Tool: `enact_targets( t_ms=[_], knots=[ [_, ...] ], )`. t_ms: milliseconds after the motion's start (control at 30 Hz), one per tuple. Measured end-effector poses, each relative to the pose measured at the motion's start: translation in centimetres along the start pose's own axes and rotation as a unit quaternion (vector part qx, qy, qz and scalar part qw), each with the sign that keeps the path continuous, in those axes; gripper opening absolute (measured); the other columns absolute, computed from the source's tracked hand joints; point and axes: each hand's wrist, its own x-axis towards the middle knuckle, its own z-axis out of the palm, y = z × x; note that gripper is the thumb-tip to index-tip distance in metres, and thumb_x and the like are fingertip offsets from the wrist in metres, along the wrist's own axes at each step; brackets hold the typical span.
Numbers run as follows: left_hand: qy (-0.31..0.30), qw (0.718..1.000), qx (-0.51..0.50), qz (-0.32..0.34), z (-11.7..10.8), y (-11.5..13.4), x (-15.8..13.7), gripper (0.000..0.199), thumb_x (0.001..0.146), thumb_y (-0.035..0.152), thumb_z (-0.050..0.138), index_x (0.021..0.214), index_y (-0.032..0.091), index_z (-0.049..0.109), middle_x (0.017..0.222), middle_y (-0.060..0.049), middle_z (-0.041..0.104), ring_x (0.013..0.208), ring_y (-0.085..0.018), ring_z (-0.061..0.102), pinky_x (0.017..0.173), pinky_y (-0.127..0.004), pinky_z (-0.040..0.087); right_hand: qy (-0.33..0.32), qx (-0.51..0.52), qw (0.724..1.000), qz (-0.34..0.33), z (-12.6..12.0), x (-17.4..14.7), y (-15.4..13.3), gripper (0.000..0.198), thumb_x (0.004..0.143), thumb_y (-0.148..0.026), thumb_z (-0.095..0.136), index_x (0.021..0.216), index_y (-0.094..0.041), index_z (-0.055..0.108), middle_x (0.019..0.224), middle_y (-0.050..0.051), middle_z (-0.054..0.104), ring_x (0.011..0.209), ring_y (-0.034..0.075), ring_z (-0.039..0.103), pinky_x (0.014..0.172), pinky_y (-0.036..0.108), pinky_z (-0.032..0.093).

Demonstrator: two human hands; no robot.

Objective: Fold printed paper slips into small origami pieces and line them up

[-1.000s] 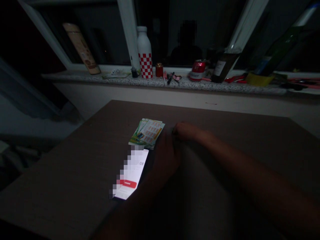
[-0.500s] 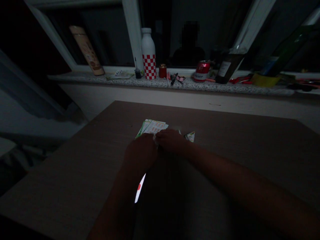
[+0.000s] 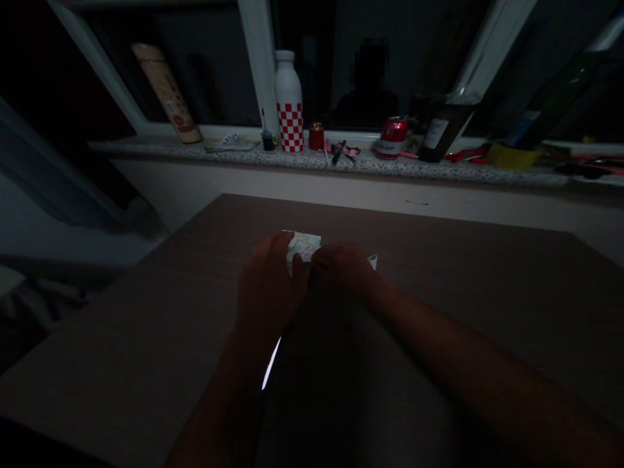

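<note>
Both hands meet over printed paper (image 3: 306,248) near the middle of the brown table. My left hand (image 3: 268,279) curls around the paper's left side, fingers over its far part and thumb on the near side. My right hand (image 3: 347,263) has its fingertips pressed together at the paper's right edge. The sheets are pale with fine print, too dark to read. Just beyond the right wrist lies a small pointed printed piece (image 3: 373,261). A bright, narrow screen-like strip (image 3: 272,365) shows beside my left forearm; the rest of it is hidden.
On the granite windowsill (image 3: 312,159) stand a red-and-white checked bottle (image 3: 291,107), a tan flask (image 3: 168,94), a small red jar (image 3: 316,136), a red can (image 3: 392,138), and a dark bottle (image 3: 439,133). The table's (image 3: 146,312) left edge is in view. Light is dim.
My left hand has turned, its thumb now standing apart on the near side of the paper. My right hand has shifted slightly right. Less of the paper and the bright strip shows.
</note>
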Motion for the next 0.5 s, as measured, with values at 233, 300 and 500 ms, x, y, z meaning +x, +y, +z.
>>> enact_targets(
  t_ms=[233, 300, 500],
  knots=[
    [0.138, 0.985, -0.078, 0.065, 0.0, 2.8, -0.6, 0.028, 0.087, 0.024, 0.051, 0.114, 0.015, 0.054, 0.120, -0.014, 0.058, 0.113, -0.025, 0.054, 0.098, -0.043, 0.045, 0.206, 0.224, 0.934, 0.189, -2.2, -6.4, -0.3, 0.016, 0.087, -0.029, 0.051, 0.092, -0.017, 0.059, 0.083, 0.006, 0.072, 0.068, 0.016, 0.069, 0.060, 0.027, 0.053],
    [0.057, 0.993, -0.088, 0.060, 0.7, 4.1, -1.4, 0.026, 0.090, 0.022, 0.048, 0.114, 0.018, 0.054, 0.122, -0.012, 0.057, 0.117, -0.024, 0.052, 0.100, -0.041, 0.044, 0.232, 0.267, 0.907, 0.227, -2.6, -9.3, -0.5, 0.014, 0.085, -0.031, 0.053, 0.092, -0.018, 0.055, 0.081, 0.005, 0.072, 0.063, 0.016, 0.068, 0.056, 0.028, 0.055],
    [-0.196, 0.963, -0.108, 0.149, 4.0, 8.6, -4.8, 0.020, 0.091, 0.022, 0.046, 0.104, 0.017, 0.060, 0.115, -0.012, 0.060, 0.104, -0.025, 0.056, 0.090, -0.041, 0.049, 0.247, 0.515, 0.699, 0.431, -3.2, -17.5, -1.8, 0.028, 0.067, -0.032, 0.078, 0.083, -0.020, 0.058, 0.073, 0.000, 0.069, 0.063, 0.016, 0.066, 0.060, 0.028, 0.054]
  ],
)
